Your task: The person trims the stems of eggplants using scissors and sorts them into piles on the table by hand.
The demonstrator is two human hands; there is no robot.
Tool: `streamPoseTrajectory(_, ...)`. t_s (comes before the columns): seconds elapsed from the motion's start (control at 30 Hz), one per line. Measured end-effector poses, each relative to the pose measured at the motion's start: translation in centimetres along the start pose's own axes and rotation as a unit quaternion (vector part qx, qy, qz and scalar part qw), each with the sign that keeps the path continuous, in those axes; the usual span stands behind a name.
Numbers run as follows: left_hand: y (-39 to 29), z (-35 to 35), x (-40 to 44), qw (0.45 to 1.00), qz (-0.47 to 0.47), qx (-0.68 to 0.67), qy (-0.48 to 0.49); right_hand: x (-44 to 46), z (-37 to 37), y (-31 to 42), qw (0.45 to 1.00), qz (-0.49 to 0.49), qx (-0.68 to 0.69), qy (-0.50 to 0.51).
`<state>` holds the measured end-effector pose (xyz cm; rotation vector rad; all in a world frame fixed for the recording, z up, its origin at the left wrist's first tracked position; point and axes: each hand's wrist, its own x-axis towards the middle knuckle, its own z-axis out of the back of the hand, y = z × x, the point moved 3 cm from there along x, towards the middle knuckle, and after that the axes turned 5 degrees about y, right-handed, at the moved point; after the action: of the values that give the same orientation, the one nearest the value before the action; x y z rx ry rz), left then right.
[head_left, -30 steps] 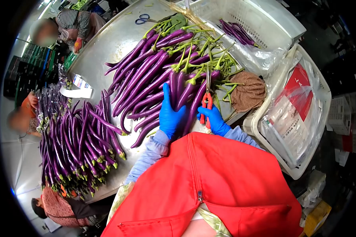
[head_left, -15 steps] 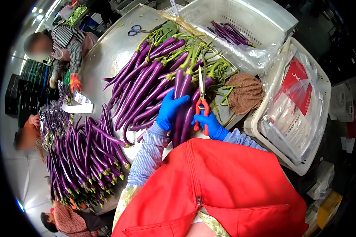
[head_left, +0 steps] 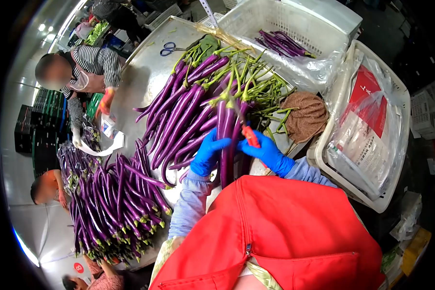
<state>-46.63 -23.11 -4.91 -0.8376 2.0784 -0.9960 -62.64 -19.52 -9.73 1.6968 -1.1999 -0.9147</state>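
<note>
At frame centre, I had the left hand (head_left: pixel 209 154) gripping slender purple eggplants (head_left: pixel 224 128), the right hand (head_left: pixel 269 153) holding red-handled scissors (head_left: pixel 250 136).

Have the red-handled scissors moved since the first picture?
Yes. Against the brown cloth, the red-handled scissors now point farther left, away from it and toward the held eggplants.

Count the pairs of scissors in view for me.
2. The red-handled pair is in the grip of the right hand; the blue-handled pair lies toward the far side of the metal table. More could be hidden under the eggplants.
</note>
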Motion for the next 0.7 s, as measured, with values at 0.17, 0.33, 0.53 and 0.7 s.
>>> streamPoseTrajectory(0.17,1.9,0.4,0.9,1.0,-0.015,-0.021,0.012,0.8,3.9,-2.8,0.985,-0.029,0.103,-0.135)
streamPoseTrajectory(0.33,2.0,-0.3,2.3,0.995,-0.022,0.086,-0.041,1.4,3.4,-3.2,0.977,-0.066,0.163,-0.122)
streamPoseTrajectory(0.53,2.3,-2.7,2.7,0.984,-0.074,0.137,-0.09,2.0,3.5,-4.0,0.963,-0.093,0.243,-0.075)
streamPoseTrajectory(0.7,-0.8,-3.5,0.4,0.997,-0.001,0.078,-0.004,0.7,0.7,0.8,0.972,-0.13,0.189,-0.053)
